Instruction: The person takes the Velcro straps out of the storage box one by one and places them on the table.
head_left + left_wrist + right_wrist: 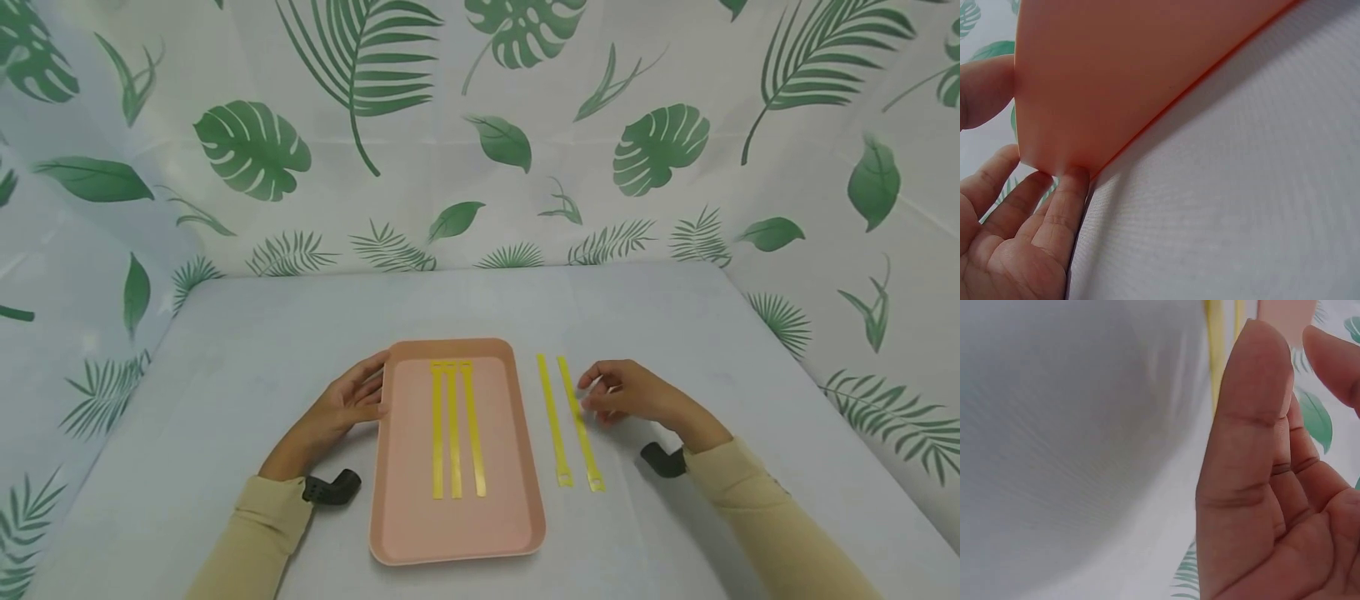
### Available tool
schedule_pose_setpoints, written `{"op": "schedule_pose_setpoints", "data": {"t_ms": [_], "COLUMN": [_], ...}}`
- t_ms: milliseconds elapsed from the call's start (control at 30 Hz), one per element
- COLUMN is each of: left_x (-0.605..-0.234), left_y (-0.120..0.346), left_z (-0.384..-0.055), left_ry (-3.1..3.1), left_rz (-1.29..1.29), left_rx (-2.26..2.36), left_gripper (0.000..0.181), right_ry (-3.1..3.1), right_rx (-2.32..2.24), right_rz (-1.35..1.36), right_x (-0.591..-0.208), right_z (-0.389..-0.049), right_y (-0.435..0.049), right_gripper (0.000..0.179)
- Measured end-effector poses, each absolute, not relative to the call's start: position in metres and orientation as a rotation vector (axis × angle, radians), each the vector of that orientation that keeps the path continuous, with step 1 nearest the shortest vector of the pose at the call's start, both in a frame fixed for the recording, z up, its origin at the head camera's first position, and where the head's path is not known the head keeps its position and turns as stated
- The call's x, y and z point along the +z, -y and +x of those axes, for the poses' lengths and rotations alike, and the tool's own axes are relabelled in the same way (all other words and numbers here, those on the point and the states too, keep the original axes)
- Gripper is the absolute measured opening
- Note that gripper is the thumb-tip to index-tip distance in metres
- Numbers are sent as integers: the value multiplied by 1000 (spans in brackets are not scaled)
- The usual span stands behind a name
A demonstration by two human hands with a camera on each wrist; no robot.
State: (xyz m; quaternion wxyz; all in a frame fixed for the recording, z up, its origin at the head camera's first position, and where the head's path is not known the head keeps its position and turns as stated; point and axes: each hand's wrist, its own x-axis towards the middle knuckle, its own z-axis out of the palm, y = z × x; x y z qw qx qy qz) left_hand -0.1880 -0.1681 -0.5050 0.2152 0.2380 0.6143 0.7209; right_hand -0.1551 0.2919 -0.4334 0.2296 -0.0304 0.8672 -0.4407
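Observation:
A pink tray (457, 533) lies lengthwise before me. Three thin yellow straps (453, 433) are side by side in it, slotted ends at the far side. My left hand (348, 408) is at the tray's left edge; in the left wrist view its fingertips (1074, 178) touch the outer wall and the thumb meets the rim. Two more yellow straps (553, 417) lie right of the tray, slotted ends toward me. My right hand (637, 396) hovers at the outer strap (582, 433), fingers bent loosely, thumb and fingertips apart with nothing between them in the right wrist view.
A white cloth (255, 333) covers the table. Behind and at the sides hangs a white sheet with green leaves (502, 142). A black wrist camera (332, 487) sits at the left cuff, another black camera (663, 460) at the right.

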Motion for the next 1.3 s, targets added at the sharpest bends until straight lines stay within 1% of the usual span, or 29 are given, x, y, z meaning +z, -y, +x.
{"op": "schedule_pose_setpoints", "data": {"t_ms": [500, 933, 1300], "left_x": [-505, -505, -503], "left_y": [171, 173, 168], "left_z": [-189, -188, -189], "left_ry": [-1708, -1693, -1677], "left_rz": [626, 612, 610], "left_rx": [1999, 1996, 2016], "left_gripper": [87, 86, 85], "right_ry": [-2343, -2245, -2241], "right_rx": [-1276, -1322, -1316], "right_rz": [-226, -467, -550], "right_x": [-421, -419, -413], "right_z": [-166, -175, -181], "right_y": [-281, -267, -250], "right_gripper": [31, 37, 40]}}
